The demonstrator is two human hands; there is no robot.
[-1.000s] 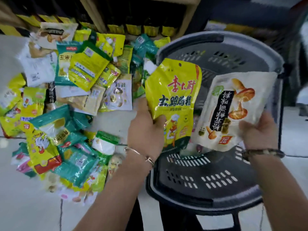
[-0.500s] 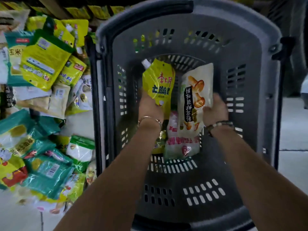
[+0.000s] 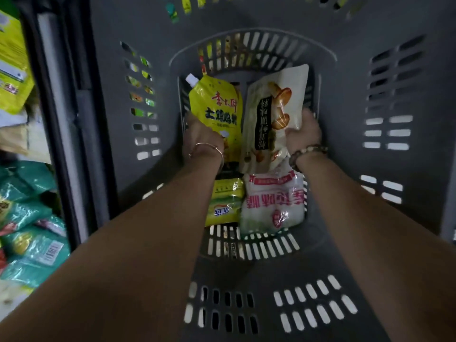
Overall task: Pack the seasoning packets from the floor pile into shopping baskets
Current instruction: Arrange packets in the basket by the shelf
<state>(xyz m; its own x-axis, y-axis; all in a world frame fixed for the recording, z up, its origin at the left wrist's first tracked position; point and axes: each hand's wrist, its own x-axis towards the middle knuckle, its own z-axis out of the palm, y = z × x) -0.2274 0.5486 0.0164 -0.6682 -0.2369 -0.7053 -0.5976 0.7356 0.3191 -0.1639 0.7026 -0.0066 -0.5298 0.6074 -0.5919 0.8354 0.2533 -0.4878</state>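
Yellow glossy spouted stand-up pouch (image 3: 217, 114): inside the grey slotted plastic shopping basket (image 3: 370, 218), in its far half, on end, with a white screw cap at the top left corner. The left hand (image 3: 202, 141) grips its lower left edge. The thumb lies over the front face; the other fingers are behind the film and out of view.

Just right of it, long edges close or touching, is the white matte mushroom-print pouch (image 3: 274, 112). The right hand (image 3: 304, 134) is clamped on its right edge, fingers (image 3: 308, 117) curled round to the back.

Whether either pouch already rests on the basket bottom: cannot tell.

Judgement: both are held parallel and on end so that they settle side by side beyond the fingers, not across what already lies there.

On the near side of the fingers, flat on the slotted bottom, lie a yellow-green foil packet (image 3: 225, 203) and a clear crinkled bag of white granules with red print (image 3: 271, 203), side by side. Both are soft film and likely to slump. The spouted pouch looks stiffer at its cap.

Left of the left fingers, outside the basket wall, is the floor pile of teal and yellow packets (image 3: 29, 230). Plenty remain to pack.
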